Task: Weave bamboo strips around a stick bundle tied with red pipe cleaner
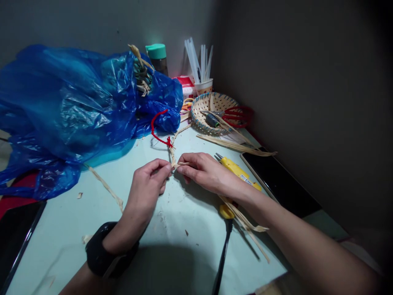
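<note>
My left hand (149, 184) and my right hand (206, 171) meet over the pale blue table (172, 229), both pinching the near end of a braided straw cord (172, 153). The cord runs away from me toward a red string loop (157, 127) tied to its far end, next to the blue plastic bag (73, 106). A black band sits on my left wrist. Under my right forearm lie a yellow glue gun (236, 170) with a black cable and a few loose straw strips (245, 223).
A round woven basket (199, 119) at the back right holds red-handled scissors (236, 116) and strips. Behind it stand a cup of white sticks (201, 65) and a teal-capped bottle (157, 57). A dark phone or tablet (276, 180) lies at right, another dark slab (15, 233) at left.
</note>
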Tool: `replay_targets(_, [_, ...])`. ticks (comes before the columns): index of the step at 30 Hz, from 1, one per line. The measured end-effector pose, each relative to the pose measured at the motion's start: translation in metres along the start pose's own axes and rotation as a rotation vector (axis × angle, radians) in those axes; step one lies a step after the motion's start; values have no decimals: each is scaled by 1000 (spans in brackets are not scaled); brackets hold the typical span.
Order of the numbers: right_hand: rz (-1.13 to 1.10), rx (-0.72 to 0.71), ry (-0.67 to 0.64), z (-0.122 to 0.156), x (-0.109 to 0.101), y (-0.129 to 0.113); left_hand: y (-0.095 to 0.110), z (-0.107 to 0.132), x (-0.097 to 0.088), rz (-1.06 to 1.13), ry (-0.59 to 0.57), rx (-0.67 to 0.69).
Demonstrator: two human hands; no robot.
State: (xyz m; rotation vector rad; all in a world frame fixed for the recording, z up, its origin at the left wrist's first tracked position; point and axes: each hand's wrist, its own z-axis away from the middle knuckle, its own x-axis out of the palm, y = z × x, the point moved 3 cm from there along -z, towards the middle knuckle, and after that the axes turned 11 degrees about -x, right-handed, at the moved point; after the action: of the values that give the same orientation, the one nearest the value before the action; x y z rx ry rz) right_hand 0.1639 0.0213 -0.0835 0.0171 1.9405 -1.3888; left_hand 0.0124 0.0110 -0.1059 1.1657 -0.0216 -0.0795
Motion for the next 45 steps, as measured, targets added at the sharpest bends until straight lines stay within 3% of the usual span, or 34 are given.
replay_targets(3, [3,-16,-6,0,0,2,0,-1,2,205,-129,-128])
replay_targets(7, [21,-31,-7,1,-1,3,-2,-3,0,240,-222,-208])
replay_targets(15, [-29,44,29,0,2,4,-4,-4,2,85,-221,-164])
replay_targets(20, [-60,31,66,-5,7,8,4,-1,2,-130,-91,17])
replay_targets(23, [-36,38,70,-8,9,12,2,-1,1,-211,-30,59])
replay_targets(27, [-47,61,58,-8,10,13,-6,-3,2,-165,-4,19])
replay_targets(32, [16,56,36,-7,12,8,-6,-2,6,67,-119,-145])
replay_targets(38, [212,26,-21,1,18,2,-4,-3,4,59,-99,-137])
replay_targets(42, [204,78,28,5,0,0,-4,-4,3,10,-58,-110])
replay_targets(45, [117,2,138,4,-17,-2,-4,-3,4,-12,-51,-100])
